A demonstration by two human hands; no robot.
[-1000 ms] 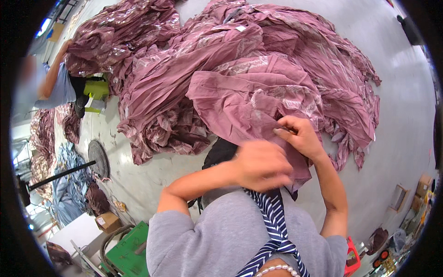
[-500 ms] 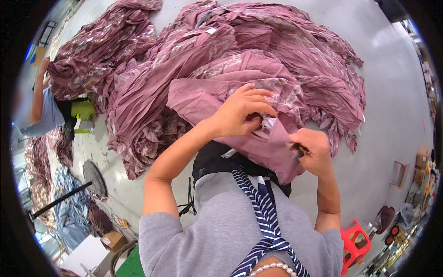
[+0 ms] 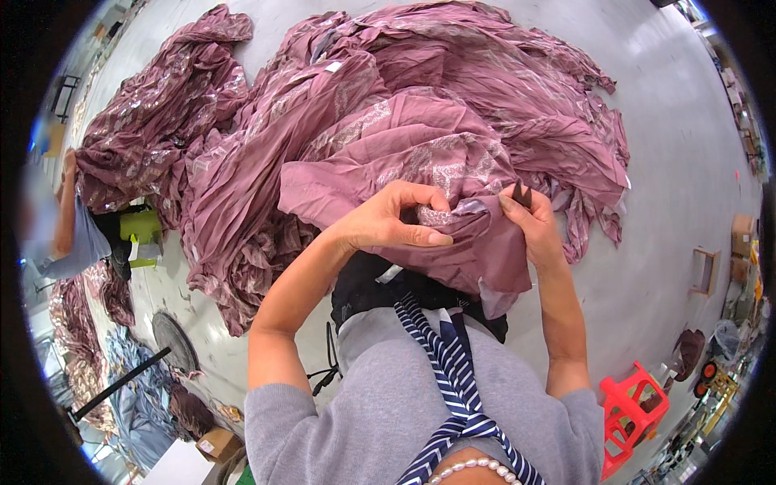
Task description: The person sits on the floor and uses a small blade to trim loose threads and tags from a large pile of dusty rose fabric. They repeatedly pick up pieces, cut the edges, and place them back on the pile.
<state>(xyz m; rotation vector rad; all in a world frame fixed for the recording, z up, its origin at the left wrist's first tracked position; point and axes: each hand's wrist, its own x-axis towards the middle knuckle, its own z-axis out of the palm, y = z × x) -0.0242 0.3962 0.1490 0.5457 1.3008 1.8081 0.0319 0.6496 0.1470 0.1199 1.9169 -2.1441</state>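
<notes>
A large mauve cloth with silvery patterned bands lies heaped before me, its near part drawn up over my lap. My left hand curls round a gathered fold, thumb and forefinger on either side of the bunched cloth. To its right, my right hand is closed on small dark thread snips, whose pointed blades stick up past the fingers. That hand is against the cloth's right edge; whether it also pinches the fabric is hard to tell. A corner of the cloth hangs below, between my forearms.
At the far left, another person's hand touches the heap's end. A black pole with a round base stands at lower left, near blue cloth and a cardboard box. A red plastic stool is at lower right.
My left hand has moved down and left onto a fold of cloth. The right hand has risen, and the snips' blades now point upward. The cloth between them has bunched up.
</notes>
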